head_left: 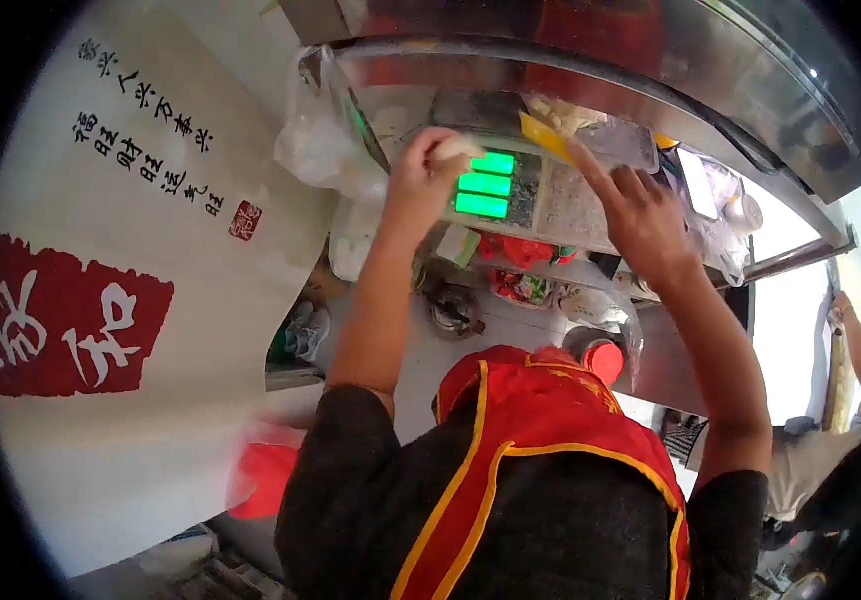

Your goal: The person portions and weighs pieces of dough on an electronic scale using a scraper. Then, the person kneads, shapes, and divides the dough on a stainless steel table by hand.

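Observation:
My left hand (419, 178) is closed around a pale, rounded lump of dough (457, 150), raised beside a lit display. In my right hand (648, 222) is a flat yellow scraper (546, 134), its blade pointing up and left, with my index finger stretched along it. Just past the scraper, more pale lumps (569, 112) lie in a metal tray (623, 140). Between my hands is a scale's display (484, 184) with three green glowing panels. The part of the scraper inside my palm is hidden.
A clear plastic bag (326, 130) hangs at left. A phone (697, 184) stands by the right edge. Red packets (521, 287) and a red-lidded jar (603, 362) sit below the counter. Overhead runs a metal frame (551, 62). Another person's arm (859, 335) shows far right.

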The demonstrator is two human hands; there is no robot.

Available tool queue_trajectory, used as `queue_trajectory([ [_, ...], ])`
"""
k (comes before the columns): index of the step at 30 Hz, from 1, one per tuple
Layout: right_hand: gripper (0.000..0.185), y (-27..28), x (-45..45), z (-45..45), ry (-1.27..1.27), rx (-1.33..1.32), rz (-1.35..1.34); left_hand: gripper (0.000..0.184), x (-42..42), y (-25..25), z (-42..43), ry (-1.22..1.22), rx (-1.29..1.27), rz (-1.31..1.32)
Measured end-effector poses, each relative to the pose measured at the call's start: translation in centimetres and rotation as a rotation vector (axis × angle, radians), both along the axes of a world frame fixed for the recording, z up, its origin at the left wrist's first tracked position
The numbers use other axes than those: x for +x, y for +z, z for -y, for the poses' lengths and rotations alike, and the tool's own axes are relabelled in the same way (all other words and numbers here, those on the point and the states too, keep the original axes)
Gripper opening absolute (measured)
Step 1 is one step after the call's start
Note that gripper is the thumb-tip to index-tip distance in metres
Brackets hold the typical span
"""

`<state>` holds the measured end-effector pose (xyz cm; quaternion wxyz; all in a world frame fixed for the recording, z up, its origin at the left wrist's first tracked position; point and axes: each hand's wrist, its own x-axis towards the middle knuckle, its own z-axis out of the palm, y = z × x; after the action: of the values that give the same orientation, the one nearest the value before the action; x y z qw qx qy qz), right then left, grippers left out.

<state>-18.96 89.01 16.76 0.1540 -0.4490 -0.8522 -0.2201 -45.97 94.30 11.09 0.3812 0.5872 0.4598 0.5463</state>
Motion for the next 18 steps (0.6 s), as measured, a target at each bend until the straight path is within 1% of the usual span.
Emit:
queue_trajectory([
  [1, 0.073, 0.1, 0.9, 1.8, 0.041, -0.015, -0.047, 0.031, -1.2, 0.1, -0.5, -0.026, -0.097, 0.145],
  [2, 0.072, -0.1, 1.7, 3.4, 0.076, -0.031, -0.1, 0.031, -1.1, 0.2, -0.8, -0.008, -0.082, 0.21],
  [4, 0.07, -0.9, 3.2, 5.7, 0.05, -0.091, -0.198, 0.029, -0.9, 0.9, -1.3, 0.029, -0.045, 0.336],
  [5, 0.069, -1.4, 4.0, 6.6, 0.037, -0.121, -0.244, 0.026, -0.8, 1.5, -1.8, -0.068, -0.059, 0.309],
  [8, 0.066, -3.6, 6.2, 9.6, -0.075, -0.12, -0.33, 0.025, -0.4, 0.7, -5.3, 0.047, 0.06, 0.026],
  [11, 0.064, -5.3, 7.9, 12.2, -0.171, -0.154, -0.447, 0.028, 0.1, 0.1, -9.8, 0.326, 0.338, -0.589],
  [14, 0.062, -6.1, 8.7, 14.5, -0.267, -0.207, -0.534, 0.028, 1.4, 0.2, -12.9, 0.276, 0.577, -0.533],
  [15, 0.063, -6.4, 9.1, 15.2, -0.325, -0.253, -0.572, 0.027, 1.1, 0.0, -14.7, 0.146, 0.471, -0.605],
  [16, 0.062, -6.6, 8.9, 15.8, -0.334, -0.243, -0.597, 0.026, 0.7, -0.5, -17.0, 0.015, 0.362, -0.673],
  [18, 0.061, -6.6, 8.6, 16.6, -0.356, -0.216, -0.643, 0.025, 1.3, -1.1, -18.5, -0.031, 0.311, -0.819],
])
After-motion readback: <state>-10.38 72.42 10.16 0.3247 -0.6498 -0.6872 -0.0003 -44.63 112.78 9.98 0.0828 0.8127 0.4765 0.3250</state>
